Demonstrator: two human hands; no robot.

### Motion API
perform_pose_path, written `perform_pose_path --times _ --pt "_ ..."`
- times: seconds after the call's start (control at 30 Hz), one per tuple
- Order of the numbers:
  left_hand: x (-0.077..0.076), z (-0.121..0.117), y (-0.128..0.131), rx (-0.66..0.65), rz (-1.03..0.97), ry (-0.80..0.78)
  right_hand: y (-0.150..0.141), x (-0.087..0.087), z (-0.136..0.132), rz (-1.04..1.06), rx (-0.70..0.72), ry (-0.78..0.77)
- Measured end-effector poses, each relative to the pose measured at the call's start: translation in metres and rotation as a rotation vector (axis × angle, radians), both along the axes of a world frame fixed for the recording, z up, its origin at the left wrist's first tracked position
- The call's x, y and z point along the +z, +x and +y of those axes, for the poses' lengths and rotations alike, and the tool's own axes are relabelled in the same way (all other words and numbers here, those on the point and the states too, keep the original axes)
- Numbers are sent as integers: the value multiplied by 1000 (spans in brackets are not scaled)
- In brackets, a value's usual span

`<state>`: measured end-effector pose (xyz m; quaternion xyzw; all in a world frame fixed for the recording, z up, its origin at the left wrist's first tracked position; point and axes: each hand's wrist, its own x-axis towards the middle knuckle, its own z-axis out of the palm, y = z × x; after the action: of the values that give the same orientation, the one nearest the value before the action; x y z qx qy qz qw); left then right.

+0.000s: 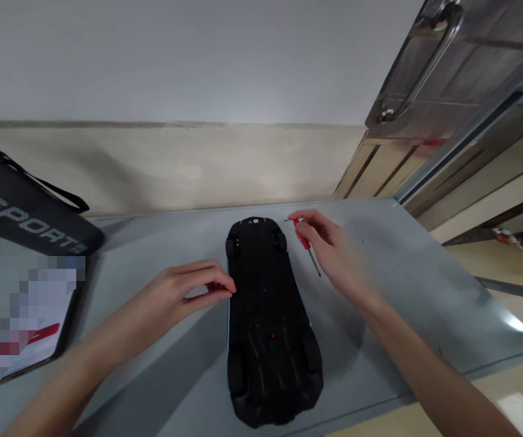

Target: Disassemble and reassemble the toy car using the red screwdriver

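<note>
A black toy car (265,291) lies upside down on the grey table, its wheels and underside showing and a thin blue edge along its sides. My left hand (197,285) is at the car's left side, thumb and fingertips pinched together at its edge. Whether something small sits between those fingertips cannot be made out. To the right of the car, my right hand (322,240) grips a small screwdriver (305,243) by its red handle. The metal tip slants down toward me, apart from the car. A tiny dark piece (287,220) lies by the right fingertips.
A dark bottle-shaped bag (28,212) marked SPORT lies at the left. Below it is a tablet-like screen (37,321), partly blurred out. A wall (174,164) rises behind the grey table (402,273); a metal door handle (425,67) is at upper right.
</note>
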<state>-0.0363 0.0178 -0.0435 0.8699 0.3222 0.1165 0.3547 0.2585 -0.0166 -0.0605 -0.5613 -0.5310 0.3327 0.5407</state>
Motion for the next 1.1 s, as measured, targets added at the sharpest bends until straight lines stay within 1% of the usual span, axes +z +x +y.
perform_pose_path --times 0.17,0.33,0.6,0.77,0.9,1.1 --pt "3 -1 2 -3 7 5 -1 2 -2 -12 8 -8" --pt "3 -2 5 33 19 -37 -2 6 -4 -34 4 -33" --pt "-1 -2 6 -3 0 -26 -2 4 -3 -36 9 -23" --pt "-6 -4 9 16 -62 -129 -3 5 -4 -35 10 -31" --pt "-10 -7 11 52 -108 -202 -2 2 -3 -20 14 -19" --pt "-10 -7 13 58 -197 -322 -2 2 -3 -24 12 -20"
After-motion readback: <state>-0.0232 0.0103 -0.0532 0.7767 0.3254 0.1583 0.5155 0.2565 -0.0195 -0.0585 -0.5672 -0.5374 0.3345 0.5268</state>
